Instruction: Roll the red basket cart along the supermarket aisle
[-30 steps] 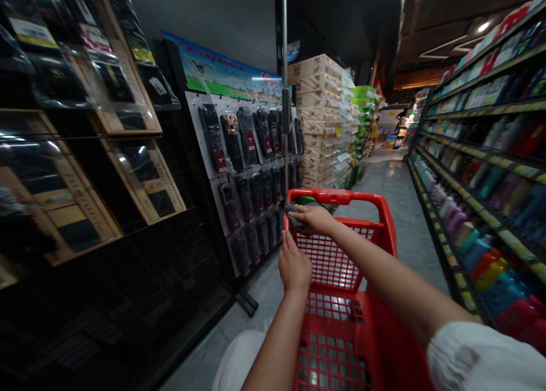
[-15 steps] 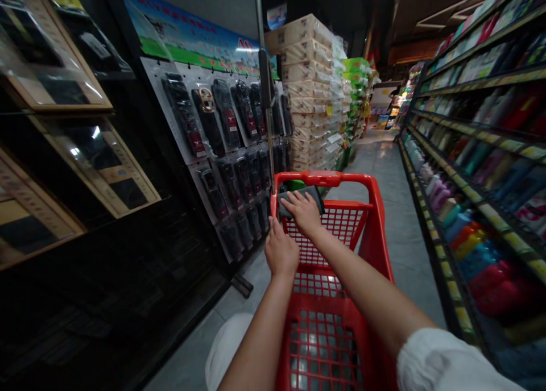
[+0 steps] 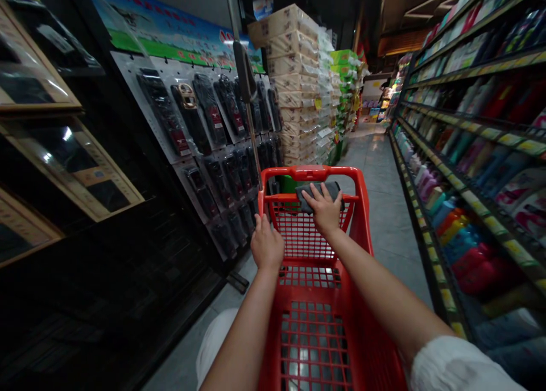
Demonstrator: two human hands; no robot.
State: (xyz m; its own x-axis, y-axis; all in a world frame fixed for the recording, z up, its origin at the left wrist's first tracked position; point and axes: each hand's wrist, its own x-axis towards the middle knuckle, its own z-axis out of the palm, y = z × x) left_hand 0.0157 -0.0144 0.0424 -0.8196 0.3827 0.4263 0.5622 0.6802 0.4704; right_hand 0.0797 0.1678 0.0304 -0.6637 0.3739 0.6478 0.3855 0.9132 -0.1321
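Observation:
A red plastic shopping cart with grid panels stands in front of me. My left hand is closed around the cart's left rim. A folded dark grey cloth lies over the top bar of the cart's inner grid panel, just below the far handle. On top of the cloth is my right hand, its fingers spread and pressing it against the bar. The right thumb and the underside of the cloth are partly hidden.
Packaged belts hang on a display at the left, with a metal pole beside the cart. Stacked beige cartons stand ahead. Shelves of bottles line the right side. Grey tiled floor runs down the aisle.
My right hand and the cloth have slid right along the bar, from the cart's left corner toward the middle. The left hand keeps its hold on the rim. The view has shifted slightly right.

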